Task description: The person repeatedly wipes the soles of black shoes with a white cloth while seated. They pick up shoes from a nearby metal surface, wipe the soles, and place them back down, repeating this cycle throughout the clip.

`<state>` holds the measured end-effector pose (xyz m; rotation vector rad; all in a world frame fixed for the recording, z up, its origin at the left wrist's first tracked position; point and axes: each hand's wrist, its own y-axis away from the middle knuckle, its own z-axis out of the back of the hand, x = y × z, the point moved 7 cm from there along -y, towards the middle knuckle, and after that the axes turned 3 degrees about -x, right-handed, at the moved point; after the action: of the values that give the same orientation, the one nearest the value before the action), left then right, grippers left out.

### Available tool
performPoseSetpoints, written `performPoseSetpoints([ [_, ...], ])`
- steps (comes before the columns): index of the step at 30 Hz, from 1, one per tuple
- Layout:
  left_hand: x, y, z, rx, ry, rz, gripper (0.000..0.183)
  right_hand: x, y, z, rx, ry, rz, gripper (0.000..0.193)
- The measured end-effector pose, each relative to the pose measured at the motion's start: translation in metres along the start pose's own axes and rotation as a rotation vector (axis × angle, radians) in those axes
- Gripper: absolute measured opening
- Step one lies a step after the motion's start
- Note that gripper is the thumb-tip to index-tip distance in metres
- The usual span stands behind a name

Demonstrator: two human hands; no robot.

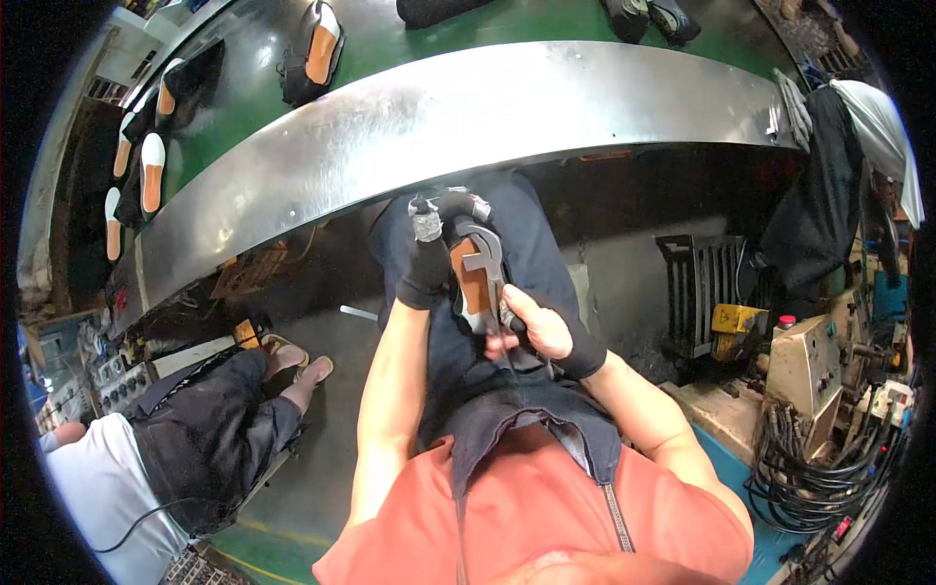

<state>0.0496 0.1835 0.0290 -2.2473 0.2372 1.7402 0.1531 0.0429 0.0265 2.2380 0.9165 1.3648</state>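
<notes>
Head view: my black-gloved left hand (426, 261) at ten o'clock grips a slim tan-bottomed, white-tipped shoe (470, 280), seemingly part-done, mid-lap, my right hand (544, 331) at four o'clock clasping hooked steel pincers (494, 253) over it.

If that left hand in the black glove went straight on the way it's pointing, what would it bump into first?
Probably the shiny metal bench, just ahead of the left hand. I can't judge the heights, so the hand and its shoe might slide underneath instead.
</notes>
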Motion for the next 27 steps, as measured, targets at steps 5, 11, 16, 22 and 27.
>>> performPoseSetpoints([
  [5,0.009,0.000,0.001,-0.068,-0.018,-0.005,0.072,-0.013,-0.024,0.019,-0.330,0.601,0.533,0.037],
  [11,-0.031,0.047,-0.002,0.078,-0.003,-0.239,0.051,-0.032,-0.009,-0.003,-0.129,1.038,0.593,0.028],
  [16,-0.044,0.116,-0.022,-0.206,-0.250,-0.274,0.048,-0.073,0.059,0.033,0.165,1.268,0.745,0.035],
  [22,-0.028,0.135,-0.024,-0.270,-0.191,-0.211,0.075,-0.075,0.060,0.043,0.249,1.316,0.795,0.049],
  [27,-0.030,0.141,-0.023,-0.226,-0.176,-0.004,0.094,-0.078,0.055,0.047,0.243,1.257,0.832,0.049],
])
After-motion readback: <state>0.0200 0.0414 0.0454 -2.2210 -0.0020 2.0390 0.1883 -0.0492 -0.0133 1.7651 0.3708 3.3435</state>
